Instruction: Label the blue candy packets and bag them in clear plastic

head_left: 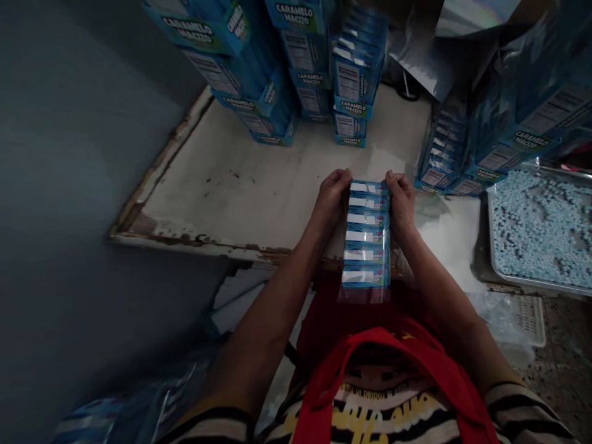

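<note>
A row of several small blue candy boxes (367,237) lies in a clear plastic sleeve between my hands, above the table's front edge. My left hand (333,192) pinches the far left corner of this pack, thumb and fingers together. At the far right corner, my right hand (401,198) grips it the same way. The sleeve's near end (364,294) hangs loose toward my red apron (324,314). Part of each hand's fingers is hidden behind the pack.
Stacks of blue "Caramelo Macizo" boxes (263,102) stand at the back of the worn white table (222,203). More stacks (481,160) stand on the right, beside a metal tray (491,237) of light blue candies. A wall (69,154) lies left.
</note>
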The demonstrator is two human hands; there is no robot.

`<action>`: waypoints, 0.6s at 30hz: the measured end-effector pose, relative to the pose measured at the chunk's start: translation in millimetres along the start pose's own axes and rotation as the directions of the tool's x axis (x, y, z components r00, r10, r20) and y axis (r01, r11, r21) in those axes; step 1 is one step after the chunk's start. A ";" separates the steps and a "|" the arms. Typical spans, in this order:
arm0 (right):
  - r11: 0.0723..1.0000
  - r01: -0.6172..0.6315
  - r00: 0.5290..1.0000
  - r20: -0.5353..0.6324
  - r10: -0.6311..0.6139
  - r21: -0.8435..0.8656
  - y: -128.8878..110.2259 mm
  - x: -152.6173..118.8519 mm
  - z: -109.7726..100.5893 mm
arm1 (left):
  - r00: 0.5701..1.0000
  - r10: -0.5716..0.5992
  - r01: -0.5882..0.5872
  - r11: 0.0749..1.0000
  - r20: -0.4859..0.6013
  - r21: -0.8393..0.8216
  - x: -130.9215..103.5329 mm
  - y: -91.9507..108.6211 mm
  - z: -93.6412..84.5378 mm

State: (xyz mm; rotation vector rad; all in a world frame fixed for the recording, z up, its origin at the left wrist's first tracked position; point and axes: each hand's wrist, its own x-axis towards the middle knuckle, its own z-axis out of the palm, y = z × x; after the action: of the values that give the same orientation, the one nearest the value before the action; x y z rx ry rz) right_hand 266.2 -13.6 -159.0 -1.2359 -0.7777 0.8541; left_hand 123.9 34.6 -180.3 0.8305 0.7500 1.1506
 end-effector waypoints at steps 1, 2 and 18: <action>0.999 0.002 1.000 -0.015 -0.001 0.036 0.1 -0.3 1.5 | 1.000 0.017 -0.017 1.000 -0.015 -0.006 -1.1 -0.5 2.6; 0.999 -0.003 1.000 -0.022 0.004 0.047 0.0 -0.4 2.6 | 0.999 0.030 -0.031 1.000 -0.032 -0.007 -2.2 -0.7 5.0; 0.985 0.036 0.999 0.002 -0.036 -0.169 1.5 8.4 -14.5 | 0.931 0.266 -0.174 0.925 -0.249 0.337 -3.1 3.0 -16.1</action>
State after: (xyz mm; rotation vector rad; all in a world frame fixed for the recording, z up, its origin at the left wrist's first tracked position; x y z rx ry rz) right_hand 282.7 -12.8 -162.5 -1.3675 -0.8839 0.7703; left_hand 108.1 35.0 -185.5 1.0416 1.1237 1.4000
